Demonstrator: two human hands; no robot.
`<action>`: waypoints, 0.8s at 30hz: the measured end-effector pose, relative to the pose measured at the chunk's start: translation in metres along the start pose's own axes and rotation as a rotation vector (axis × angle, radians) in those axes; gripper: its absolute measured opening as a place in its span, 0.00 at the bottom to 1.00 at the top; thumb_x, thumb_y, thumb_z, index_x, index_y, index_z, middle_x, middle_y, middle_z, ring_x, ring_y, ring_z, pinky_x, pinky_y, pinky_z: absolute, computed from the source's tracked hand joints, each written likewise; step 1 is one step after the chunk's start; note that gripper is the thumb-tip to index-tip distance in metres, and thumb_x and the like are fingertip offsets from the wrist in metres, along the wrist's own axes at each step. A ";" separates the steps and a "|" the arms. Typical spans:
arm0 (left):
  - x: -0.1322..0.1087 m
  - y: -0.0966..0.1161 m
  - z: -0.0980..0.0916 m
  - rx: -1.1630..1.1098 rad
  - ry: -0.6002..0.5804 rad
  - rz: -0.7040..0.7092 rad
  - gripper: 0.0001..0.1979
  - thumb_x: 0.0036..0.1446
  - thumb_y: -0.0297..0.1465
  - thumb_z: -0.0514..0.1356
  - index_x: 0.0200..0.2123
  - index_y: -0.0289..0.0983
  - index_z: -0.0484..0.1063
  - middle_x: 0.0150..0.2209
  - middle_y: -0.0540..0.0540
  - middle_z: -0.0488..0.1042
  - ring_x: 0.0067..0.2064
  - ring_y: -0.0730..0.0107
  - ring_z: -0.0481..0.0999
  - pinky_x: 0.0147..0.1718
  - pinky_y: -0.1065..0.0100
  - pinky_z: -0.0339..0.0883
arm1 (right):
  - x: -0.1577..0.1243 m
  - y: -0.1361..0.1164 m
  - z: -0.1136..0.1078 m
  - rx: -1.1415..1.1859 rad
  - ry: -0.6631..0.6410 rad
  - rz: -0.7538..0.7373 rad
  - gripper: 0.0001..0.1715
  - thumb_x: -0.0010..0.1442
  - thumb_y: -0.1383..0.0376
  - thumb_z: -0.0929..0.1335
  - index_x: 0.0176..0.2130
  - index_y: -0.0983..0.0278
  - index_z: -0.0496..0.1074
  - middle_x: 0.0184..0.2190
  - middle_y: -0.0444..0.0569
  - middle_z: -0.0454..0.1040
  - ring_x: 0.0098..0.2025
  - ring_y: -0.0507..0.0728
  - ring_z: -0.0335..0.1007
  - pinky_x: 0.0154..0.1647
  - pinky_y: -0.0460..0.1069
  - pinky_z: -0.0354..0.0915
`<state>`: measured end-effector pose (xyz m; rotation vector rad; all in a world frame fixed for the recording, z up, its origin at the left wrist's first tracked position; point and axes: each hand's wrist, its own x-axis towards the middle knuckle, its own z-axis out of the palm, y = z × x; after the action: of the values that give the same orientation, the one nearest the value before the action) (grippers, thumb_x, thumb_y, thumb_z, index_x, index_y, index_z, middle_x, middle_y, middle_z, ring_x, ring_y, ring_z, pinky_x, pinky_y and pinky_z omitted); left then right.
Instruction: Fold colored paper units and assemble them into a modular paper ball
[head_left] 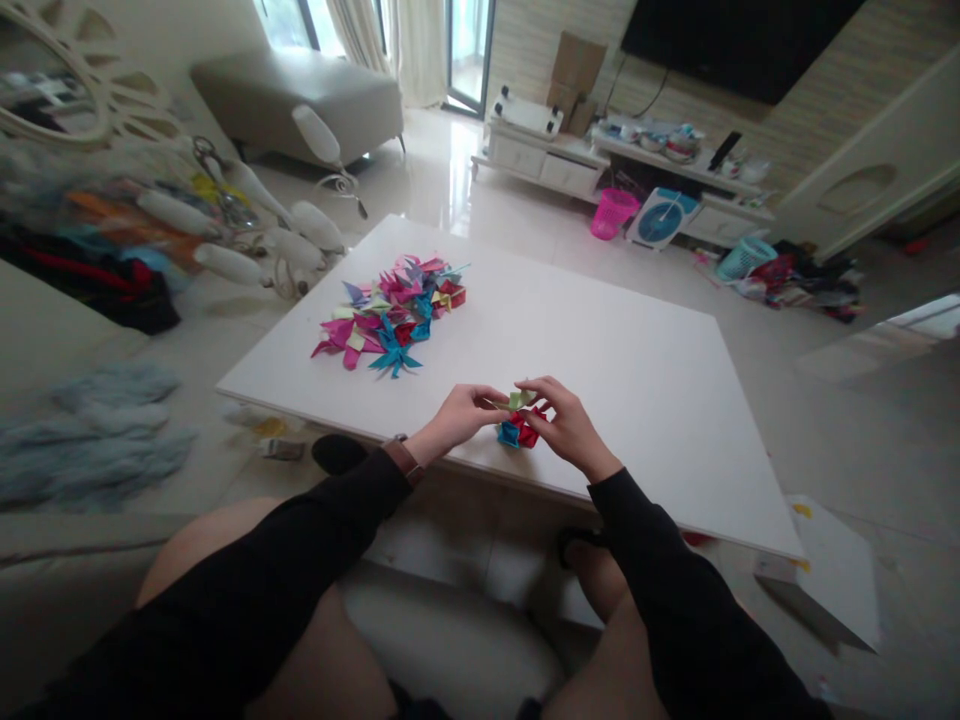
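Both hands meet near the front edge of a white table [637,380]. My left hand [465,412] and my right hand [564,420] pinch a small piece of light green folded paper [519,399] between their fingertips. Just below the green piece, under my right hand, lies a small cluster of red and blue folded paper [516,433] on the table. A pile of folded paper shapes [394,312] in pink, blue, red and yellow lies further back on the left of the table.
A grey sofa [300,95] stands at the back left and a low white TV cabinet [570,160] at the back. A pink basket [613,212] and a blue fan [660,218] sit on the floor. White paper [832,570] lies right of the table.
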<state>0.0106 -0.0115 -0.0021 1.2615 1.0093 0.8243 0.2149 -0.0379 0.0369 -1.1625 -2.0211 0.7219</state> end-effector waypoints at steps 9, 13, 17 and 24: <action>0.000 -0.004 0.005 -0.066 0.023 0.097 0.22 0.45 0.33 0.73 0.43 0.34 0.72 0.32 0.48 0.76 0.29 0.73 0.76 0.29 0.71 0.68 | -0.001 0.007 0.004 -0.066 0.058 0.122 0.14 0.60 0.66 0.72 0.47 0.61 0.75 0.40 0.48 0.78 0.33 0.54 0.73 0.35 0.50 0.70; 0.001 -0.005 0.004 -0.036 0.043 0.154 0.19 0.48 0.34 0.72 0.42 0.34 0.74 0.30 0.50 0.74 0.28 0.75 0.74 0.28 0.73 0.67 | 0.000 0.005 0.004 -0.073 0.054 0.151 0.11 0.61 0.63 0.72 0.45 0.61 0.76 0.38 0.47 0.80 0.32 0.55 0.74 0.35 0.50 0.69; 0.002 -0.005 0.002 0.016 0.065 0.187 0.19 0.49 0.35 0.71 0.43 0.34 0.78 0.30 0.50 0.73 0.28 0.75 0.73 0.29 0.72 0.66 | 0.000 0.004 0.004 -0.072 0.063 0.165 0.09 0.62 0.63 0.72 0.44 0.60 0.77 0.36 0.46 0.81 0.31 0.54 0.74 0.34 0.49 0.69; 0.000 -0.005 0.001 0.070 0.076 0.210 0.19 0.51 0.37 0.70 0.45 0.35 0.80 0.29 0.48 0.76 0.29 0.73 0.73 0.30 0.71 0.67 | -0.001 0.003 0.008 -0.079 0.109 0.179 0.10 0.60 0.63 0.73 0.43 0.60 0.78 0.36 0.47 0.81 0.30 0.54 0.74 0.33 0.49 0.69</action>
<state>0.0115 -0.0125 -0.0075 1.4218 0.9845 1.0121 0.2108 -0.0382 0.0300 -1.4111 -1.8868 0.6555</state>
